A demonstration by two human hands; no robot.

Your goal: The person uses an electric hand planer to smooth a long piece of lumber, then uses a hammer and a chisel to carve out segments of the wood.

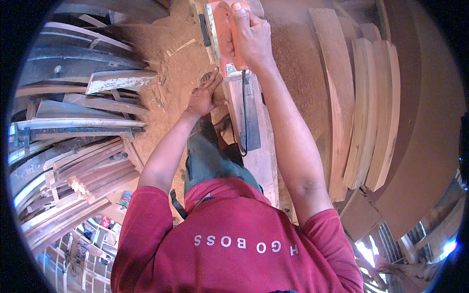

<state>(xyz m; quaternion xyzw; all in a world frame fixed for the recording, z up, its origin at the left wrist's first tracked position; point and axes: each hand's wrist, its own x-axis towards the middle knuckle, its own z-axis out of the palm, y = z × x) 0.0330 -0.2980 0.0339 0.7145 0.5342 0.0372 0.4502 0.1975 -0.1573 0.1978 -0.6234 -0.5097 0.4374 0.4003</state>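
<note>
My right hand (255,44) is wrapped round the rear handle of an orange power tool, which looks like an electric hand planer (226,53), at the top middle. The tool lies along a long wooden board (259,163) running down toward my body. A black cord (245,112) trails from its back over the board. Just left of the board, my left hand (201,99) has its fingers stretched out, their tips close to the tool's rear corner. Whether they touch the board or the tool I cannot tell. The tool's front end is partly cut off by the upper edge.
Brown sawdust and shavings (168,93) cover the ground. Several planks (364,112) lie side by side at the right, next to a large brown sheet (430,122). Stacked timber and offcuts (93,168) fill the left side. One dark-trousered leg (210,151) is beside the board.
</note>
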